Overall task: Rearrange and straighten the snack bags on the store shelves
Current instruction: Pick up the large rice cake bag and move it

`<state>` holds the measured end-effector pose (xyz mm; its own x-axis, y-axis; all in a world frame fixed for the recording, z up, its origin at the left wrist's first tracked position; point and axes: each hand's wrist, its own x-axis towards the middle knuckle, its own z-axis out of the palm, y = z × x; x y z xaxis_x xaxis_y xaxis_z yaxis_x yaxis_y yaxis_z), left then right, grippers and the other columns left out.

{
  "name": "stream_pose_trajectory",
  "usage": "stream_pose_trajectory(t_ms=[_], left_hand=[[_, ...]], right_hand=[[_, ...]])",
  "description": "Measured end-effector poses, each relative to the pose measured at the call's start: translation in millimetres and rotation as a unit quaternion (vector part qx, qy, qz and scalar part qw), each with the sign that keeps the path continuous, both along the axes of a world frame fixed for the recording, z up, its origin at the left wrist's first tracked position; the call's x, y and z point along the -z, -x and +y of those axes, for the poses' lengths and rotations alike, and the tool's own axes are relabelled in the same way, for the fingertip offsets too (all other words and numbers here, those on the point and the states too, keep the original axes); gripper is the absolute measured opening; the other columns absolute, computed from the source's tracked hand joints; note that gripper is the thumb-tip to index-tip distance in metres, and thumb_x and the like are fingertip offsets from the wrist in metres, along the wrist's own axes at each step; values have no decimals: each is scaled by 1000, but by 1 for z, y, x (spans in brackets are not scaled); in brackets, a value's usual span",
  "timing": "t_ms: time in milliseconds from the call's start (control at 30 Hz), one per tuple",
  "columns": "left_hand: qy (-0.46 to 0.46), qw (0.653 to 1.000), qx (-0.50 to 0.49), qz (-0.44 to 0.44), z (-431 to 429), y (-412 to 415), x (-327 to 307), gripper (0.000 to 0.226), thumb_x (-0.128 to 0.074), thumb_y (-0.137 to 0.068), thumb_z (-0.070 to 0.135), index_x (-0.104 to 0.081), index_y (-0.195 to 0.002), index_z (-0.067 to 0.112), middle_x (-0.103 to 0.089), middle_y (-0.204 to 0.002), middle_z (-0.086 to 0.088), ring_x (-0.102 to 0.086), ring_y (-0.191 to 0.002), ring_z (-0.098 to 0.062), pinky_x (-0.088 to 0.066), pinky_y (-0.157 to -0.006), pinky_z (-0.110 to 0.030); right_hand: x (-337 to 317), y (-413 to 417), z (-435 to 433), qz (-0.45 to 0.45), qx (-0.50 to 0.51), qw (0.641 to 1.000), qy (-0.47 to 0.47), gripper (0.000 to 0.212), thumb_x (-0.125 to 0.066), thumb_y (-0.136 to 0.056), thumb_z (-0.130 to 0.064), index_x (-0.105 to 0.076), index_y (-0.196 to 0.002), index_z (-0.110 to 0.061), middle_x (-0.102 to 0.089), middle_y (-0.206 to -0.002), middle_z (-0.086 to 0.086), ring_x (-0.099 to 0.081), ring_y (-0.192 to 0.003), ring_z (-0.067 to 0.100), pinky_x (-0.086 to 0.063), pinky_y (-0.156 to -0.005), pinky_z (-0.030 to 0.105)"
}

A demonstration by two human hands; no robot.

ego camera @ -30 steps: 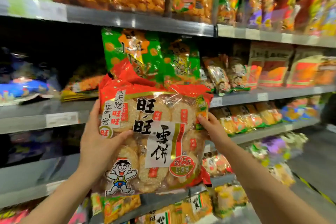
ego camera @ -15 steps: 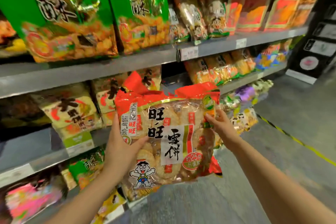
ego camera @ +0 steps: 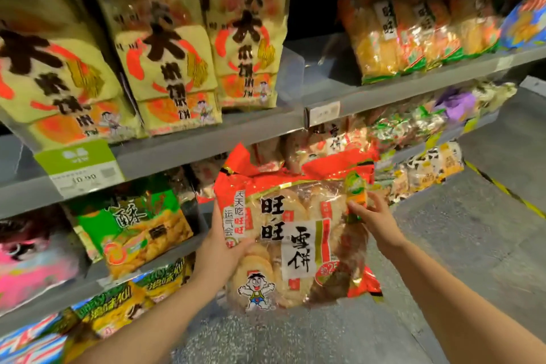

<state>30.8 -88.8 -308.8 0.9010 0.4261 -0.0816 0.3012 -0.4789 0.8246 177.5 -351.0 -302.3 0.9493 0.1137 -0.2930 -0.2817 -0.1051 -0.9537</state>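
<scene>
Left hand [ego camera: 220, 248]: grips the left edge of the snack bag [ego camera: 295, 233]; the thumb lies on the front and the other fingers are hidden behind.
Right hand [ego camera: 373, 217]: pinches the bag's upper right edge, beside a small green and orange mark.
Snack bag: held upright in the air between both hands, in front of the lower shelves; red top, with round rice crackers showing through the clear front.
Writing on the bag: large "旺旺 雪饼"; small "天天吃旺旺"; a cartoon boy at the bottom; a red circle beginning "约25", the rest lost in a fold.
Red bags behind [ego camera: 328, 142]: on the shelf, mostly covered.
Green bag [ego camera: 139, 227]: lower left shelf; only "酥" is readable.
Price tag [ego camera: 79, 168]: green and white, seems to read "10.90", blurred.
Cream bags [ego camera: 171, 62]: upper shelf, "大米饼".
Orange bags [ego camera: 393, 29]: far right, "旺旺".
</scene>
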Motion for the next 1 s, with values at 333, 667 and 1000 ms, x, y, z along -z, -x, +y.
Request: stream_pose_trajectory(t_ms=[333, 667, 1000], left_hand=[[-8, 996, -89, -7, 71, -62, 40, 98, -68, -83, 29, 6, -147, 28, -50, -134, -5, -54, -111, -25, -46, -92, -39], [-161, 966, -188, 73, 117, -112, 47, 49, -64, -82, 43, -38, -59, 9, -48, -56, -5, -48, -52, -21, -32, -44, -29], [-179, 951, -251, 23, 118, -122, 65, 50, -63, -84, 40, -40, -56, 7, -58, -68, -22, -57, -71, -38, -47, -60, -42]], right_hand=[[26, -86, 87, -56, -57, 997, 11, 51, -72, -82, -23, -48, -126, -16, -65, -96, 5, -65, -91, 22, -50, -66, 24], [20, -143, 167, -76, -62, 994, 39, 42, -75, -76, -9, -40, -100, -9, -53, -81, 1, -57, -72, 14, -50, -52, 16], [45, -154, 190, -133, -122, 953, 242, 48, -80, -68, -43, -63, -87, -3, -59, -88, 10, -56, -77, 21, -45, -60, 25]])
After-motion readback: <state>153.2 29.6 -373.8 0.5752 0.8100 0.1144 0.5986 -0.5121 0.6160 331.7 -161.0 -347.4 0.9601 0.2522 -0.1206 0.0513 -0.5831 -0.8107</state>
